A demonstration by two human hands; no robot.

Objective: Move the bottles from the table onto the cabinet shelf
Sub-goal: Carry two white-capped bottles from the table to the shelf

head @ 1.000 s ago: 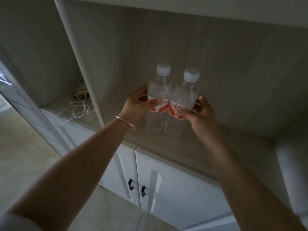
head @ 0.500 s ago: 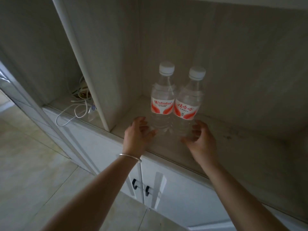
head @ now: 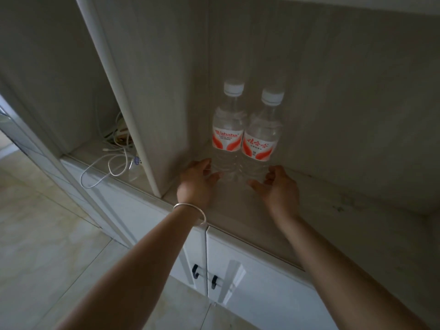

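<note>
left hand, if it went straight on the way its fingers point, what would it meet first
Most likely the base of the left bottle: the open left hand sits just short of it, though its depth is hard to judge.

Two bottles, two hands, one shelf.

Two clear bottles stood on the shelf [head: 333, 210], the left bottle [head: 227, 132] and the right bottle [head: 260, 139], each with one white cap and one red-and-white label. Two hands were in view, the left grip [head: 197, 184] and the right grip [head: 279, 189], both spread with nothing in them. One bangle [head: 190, 209] circled the left wrist. Below were two cabinet doors [head: 262, 282] with two dark handles [head: 204, 275]. One tangle of white cables [head: 112, 163] lay in the neighbouring bay; the count of cables there could not be told.
</note>
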